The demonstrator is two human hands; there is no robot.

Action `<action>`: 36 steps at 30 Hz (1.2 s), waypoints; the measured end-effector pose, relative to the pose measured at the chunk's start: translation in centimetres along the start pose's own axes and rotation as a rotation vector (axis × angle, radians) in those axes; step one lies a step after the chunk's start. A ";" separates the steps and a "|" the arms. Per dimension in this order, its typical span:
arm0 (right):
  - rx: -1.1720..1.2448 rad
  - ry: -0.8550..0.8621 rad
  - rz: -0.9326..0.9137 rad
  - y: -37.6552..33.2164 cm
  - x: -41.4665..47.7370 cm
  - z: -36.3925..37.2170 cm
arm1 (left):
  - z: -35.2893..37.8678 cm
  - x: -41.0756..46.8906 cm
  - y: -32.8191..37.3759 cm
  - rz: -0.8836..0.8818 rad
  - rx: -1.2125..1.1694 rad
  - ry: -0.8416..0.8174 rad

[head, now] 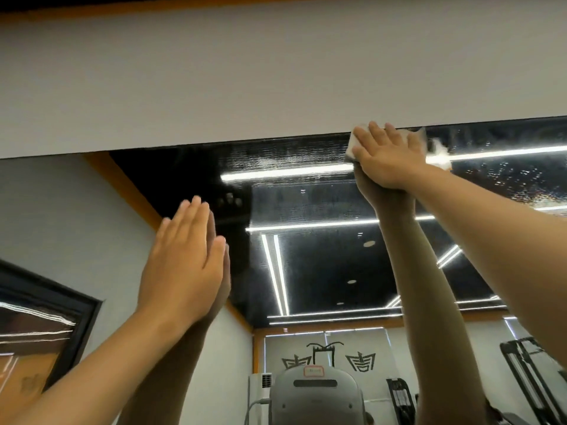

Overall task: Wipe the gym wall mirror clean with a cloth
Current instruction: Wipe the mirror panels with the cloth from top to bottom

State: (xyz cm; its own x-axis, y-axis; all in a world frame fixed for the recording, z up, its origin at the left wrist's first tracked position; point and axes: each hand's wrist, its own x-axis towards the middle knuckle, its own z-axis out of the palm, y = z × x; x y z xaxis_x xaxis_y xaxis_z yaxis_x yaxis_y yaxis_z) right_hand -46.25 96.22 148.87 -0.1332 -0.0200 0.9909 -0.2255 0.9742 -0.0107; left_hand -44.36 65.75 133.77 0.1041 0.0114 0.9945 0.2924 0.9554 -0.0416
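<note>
Right hand (387,154) is pressing a white cloth (352,145) flat-fingered against the streaky glass mirror (322,256) top edge; left hand (184,265) is resting flat, fingers straight together, on glass.

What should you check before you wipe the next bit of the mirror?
1. Cloth under hand: ok, the right hand presses the white cloth flat on the mirror.
2. Cloth reaches the top edge: ok, it meets the wall.
3. Other hand steady: ok, the left hand lies flat on the mirror.
4. Right side dry: not ok, droplets sit there.
5. Cloth clean enough: cannot tell, it is mostly hidden.
</note>
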 end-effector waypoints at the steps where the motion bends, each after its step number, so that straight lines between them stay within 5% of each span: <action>1: -0.003 -0.006 -0.032 -1.3 0.1 0.2 | 0.3 -0.2 -0.4 -0.016 -0.023 -0.002; 11: -0.060 -0.030 -0.340 -16.5 -0.6 2.9 | 0.5 -0.4 -0.6 -0.005 -0.030 -0.013; 24: -0.085 -0.112 -0.732 -10.8 -17.3 4.4 | 0.2 -0.6 -0.8 -0.017 -0.077 -0.006; 29: -0.072 -0.129 -0.628 -8.0 -13.9 3.0 | 0.6 -0.6 -0.9 0.053 -0.011 0.055; 36: -0.021 -0.076 -0.152 -8.1 -5.2 1.6 | 0.7 -1.1 -0.4 0.285 0.024 0.075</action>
State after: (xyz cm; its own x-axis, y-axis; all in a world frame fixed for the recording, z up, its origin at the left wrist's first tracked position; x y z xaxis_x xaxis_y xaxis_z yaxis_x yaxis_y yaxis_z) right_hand -45.31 88.11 143.55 -0.1722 -0.1836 0.9678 -0.2288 0.9631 0.1420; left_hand -45.28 65.57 132.72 0.2494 0.2587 0.9332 0.2192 0.9236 -0.3146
